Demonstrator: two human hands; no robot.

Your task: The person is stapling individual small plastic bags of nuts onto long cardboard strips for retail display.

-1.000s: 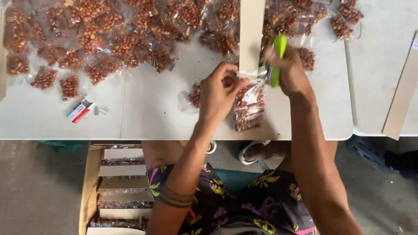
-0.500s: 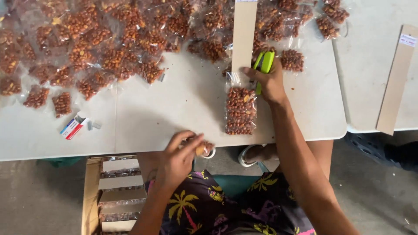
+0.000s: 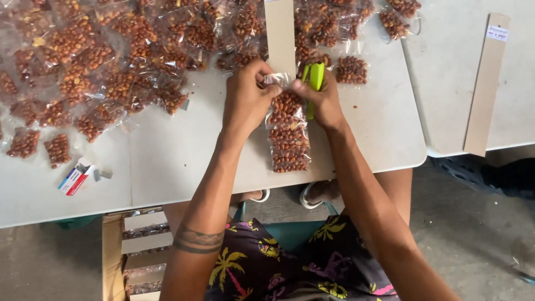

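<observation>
Your left hand (image 3: 248,97) pinches the top of a peanut bag (image 3: 287,106) against the cardboard strip (image 3: 280,33), fingers curled tight. Your right hand (image 3: 323,100) grips the green stapler (image 3: 315,78) just beside it, both forearms reaching over the table (image 3: 178,161) edge.

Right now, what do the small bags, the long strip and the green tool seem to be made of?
Small bags: thin clear plastic film, glossy; it glints and shows the nuts inside. Long strip: probably cardboard, matte tan, flat and stiff. Green tool: apparently smooth bright plastic; any metal parts are hidden.
</observation>
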